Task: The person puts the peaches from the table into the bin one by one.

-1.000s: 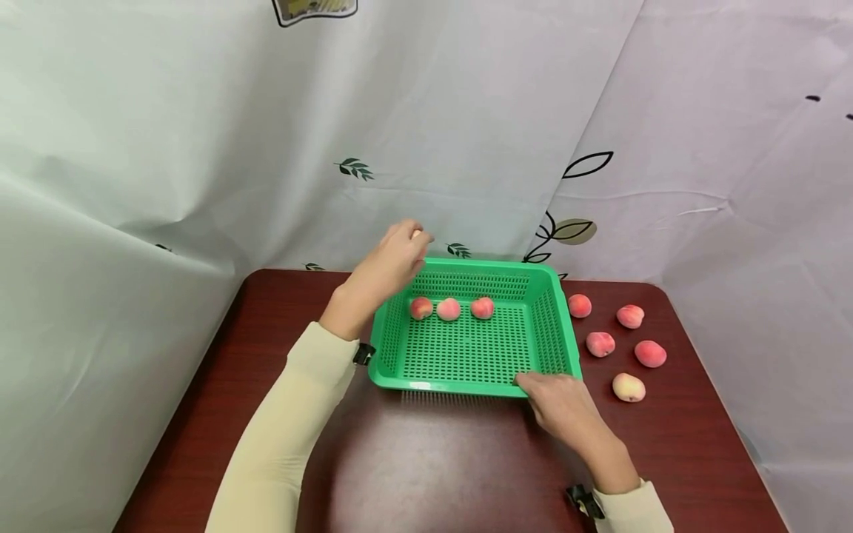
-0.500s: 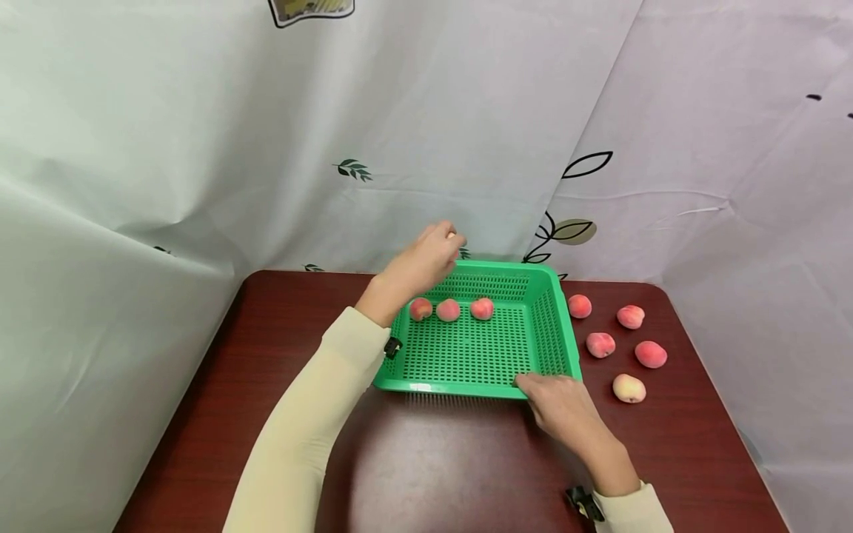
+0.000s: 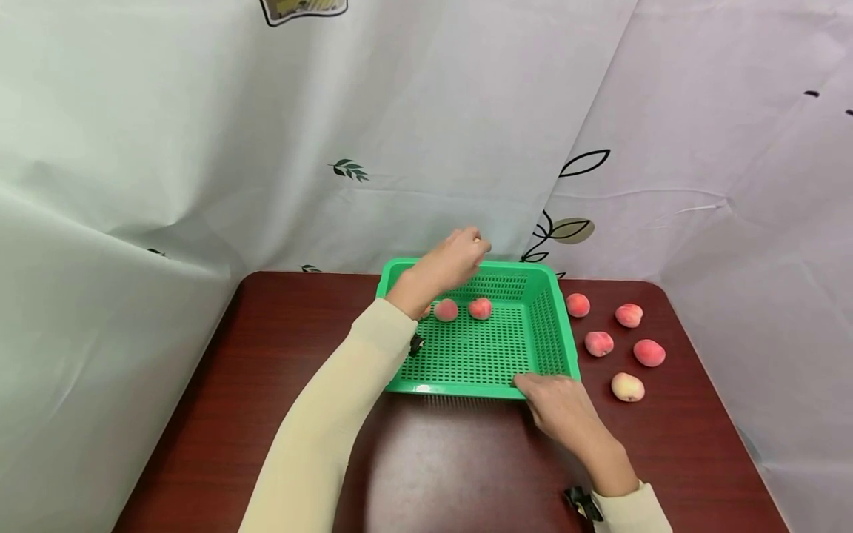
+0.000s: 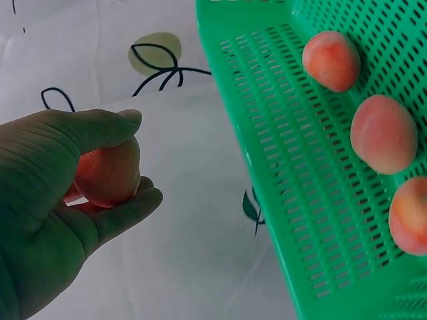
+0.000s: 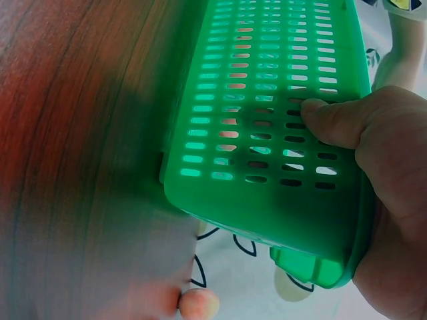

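Count, head view: 1 green basket (image 3: 541, 334), centre frame. Peaches in basket (image 3: 446, 309): 3 on the left wrist view, third mostly hidden by the sleeve from the head. Loose peaches on table (image 3: 599, 343), right of frame: 5. Held peach (image 4: 107, 175): 1. Total peaches: 9. Hands: 2.

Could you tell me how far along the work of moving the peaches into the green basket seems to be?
About a third along. Three peaches already lie in a row inside the green basket. In hand: the left hand pinches a fourth peach above the basket's far side, while the right hand grips the near right corner. Left: five peaches on the table, right of the basket.
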`<state>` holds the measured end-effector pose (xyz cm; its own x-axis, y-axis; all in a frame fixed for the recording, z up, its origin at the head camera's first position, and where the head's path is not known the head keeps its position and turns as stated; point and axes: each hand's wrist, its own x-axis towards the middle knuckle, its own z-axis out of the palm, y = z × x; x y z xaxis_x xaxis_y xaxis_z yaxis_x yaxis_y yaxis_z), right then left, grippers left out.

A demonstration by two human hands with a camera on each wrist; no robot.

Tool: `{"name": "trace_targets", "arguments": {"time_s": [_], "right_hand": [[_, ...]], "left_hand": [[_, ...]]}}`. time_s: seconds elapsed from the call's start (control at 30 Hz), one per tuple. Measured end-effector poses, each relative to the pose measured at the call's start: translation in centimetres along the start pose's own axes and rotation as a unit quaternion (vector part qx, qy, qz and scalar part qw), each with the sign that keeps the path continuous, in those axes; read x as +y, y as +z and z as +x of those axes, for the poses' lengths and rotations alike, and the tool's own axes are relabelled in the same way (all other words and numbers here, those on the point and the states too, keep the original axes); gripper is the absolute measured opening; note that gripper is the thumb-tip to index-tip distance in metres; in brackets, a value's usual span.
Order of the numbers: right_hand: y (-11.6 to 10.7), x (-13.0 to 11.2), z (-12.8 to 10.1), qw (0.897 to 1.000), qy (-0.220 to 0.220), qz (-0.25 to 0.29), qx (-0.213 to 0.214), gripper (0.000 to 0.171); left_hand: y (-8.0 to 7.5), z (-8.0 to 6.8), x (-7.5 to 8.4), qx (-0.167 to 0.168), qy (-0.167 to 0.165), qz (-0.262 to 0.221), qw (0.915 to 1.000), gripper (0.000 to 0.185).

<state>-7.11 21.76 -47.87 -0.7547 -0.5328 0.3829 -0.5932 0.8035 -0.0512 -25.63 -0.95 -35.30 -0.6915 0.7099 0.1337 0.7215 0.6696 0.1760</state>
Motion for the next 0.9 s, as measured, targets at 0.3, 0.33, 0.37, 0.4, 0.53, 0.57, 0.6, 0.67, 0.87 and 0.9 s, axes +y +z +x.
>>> {"name": "trace_targets", "arguments": {"time_s": [0.3, 0.33, 0.37, 0.4, 0.53, 0.57, 0.6, 0.67, 0.87, 0.9], "right_hand": [[0.0, 0.0, 0.0, 1.0, 0.001, 0.001, -0.006, 0.034], [0.0, 0.0, 0.0, 1.0, 0.003, 0.001, -0.007, 0.034], [0.0, 0.0, 0.0, 1.0, 0.005, 0.001, -0.009, 0.034], [-0.1, 0.0, -0.1, 1.0, 0.006, 0.001, -0.009, 0.034], [-0.1, 0.0, 0.0, 1.0, 0.006, 0.001, -0.011, 0.033], [-0.1, 0.0, 0.0, 1.0, 0.005, 0.001, -0.011, 0.033], [-0.1, -0.1, 0.0, 1.0, 0.004, 0.001, -0.012, 0.032], [-0.1, -0.1, 0.1, 1.0, 0.004, 0.0, -0.012, 0.032], [-0.1, -0.1, 0.1, 1.0, 0.008, 0.0, -0.013, 0.033], [-0.1, -0.1, 0.0, 1.0, 0.008, 0.002, -0.014, 0.033]], "left_hand": [[1.7, 1.7, 1.0, -0.06, -0.009, -0.003, 0.9981, 0.028], [2.0, 1.9, 1.1, -0.067, -0.009, -0.006, 0.9977, 0.028], [2.4, 2.2, 1.2, -0.073, -0.01, -0.007, 0.9973, 0.028], [2.7, 2.3, 1.3, -0.079, -0.012, -0.009, 0.9967, 0.027], [4.0, 3.0, 1.9, -0.092, -0.012, -0.004, 0.9957, 0.026], [4.3, 3.1, 2.0, -0.094, -0.013, -0.003, 0.9955, 0.026], [4.5, 3.2, 2.1, -0.097, -0.014, 0.001, 0.9952, 0.028], [5.0, 3.4, 2.3, -0.107, -0.017, 0.007, 0.9941, 0.031], [5.9, 3.6, 2.9, -0.145, -0.025, 0.024, 0.9889, 0.042], [6.1, 3.7, 2.9, -0.153, -0.029, 0.029, 0.9875, 0.044]]}}
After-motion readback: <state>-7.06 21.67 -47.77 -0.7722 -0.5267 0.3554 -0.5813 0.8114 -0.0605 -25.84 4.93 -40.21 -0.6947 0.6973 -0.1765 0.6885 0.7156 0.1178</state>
